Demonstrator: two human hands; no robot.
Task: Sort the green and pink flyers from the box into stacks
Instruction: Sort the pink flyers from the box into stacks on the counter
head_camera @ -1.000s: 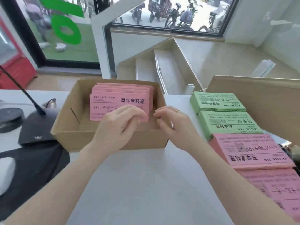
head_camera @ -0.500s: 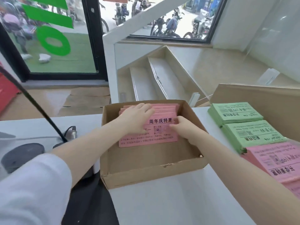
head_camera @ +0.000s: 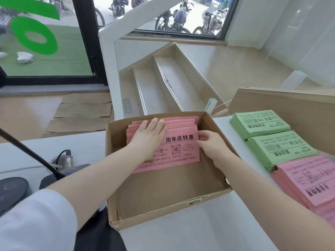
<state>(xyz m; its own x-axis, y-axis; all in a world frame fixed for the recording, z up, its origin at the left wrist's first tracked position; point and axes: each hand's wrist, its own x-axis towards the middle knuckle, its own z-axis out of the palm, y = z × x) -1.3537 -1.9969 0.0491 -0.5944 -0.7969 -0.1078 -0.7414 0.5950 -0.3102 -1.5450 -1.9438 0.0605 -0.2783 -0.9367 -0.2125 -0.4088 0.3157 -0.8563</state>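
A brown cardboard box (head_camera: 163, 212) stands on the white counter. In its far half leans a thick stack of pink flyers (head_camera: 181, 142) with black print. My left hand (head_camera: 148, 134) lies on the stack's upper left, fingers over its top edge. My right hand (head_camera: 210, 144) pinches the stack's right edge with thumb and fingers. To the right of the box lie two green flyer stacks (head_camera: 261, 122) (head_camera: 281, 149) and a pink flyer stack (head_camera: 308, 178); the near part of that pink pile is hidden by my right forearm.
A large sheet of cardboard (head_camera: 299, 113) stands behind the sorted stacks. Left of the box are a black microphone stand (head_camera: 50, 178), a round dark device (head_camera: 12, 191) and a cable. Beyond the counter are stairs (head_camera: 163, 84) and a glass door.
Both hands went from the box's near edge into the box and onto the pink stack. In the last half second they settled at its top and right edge.
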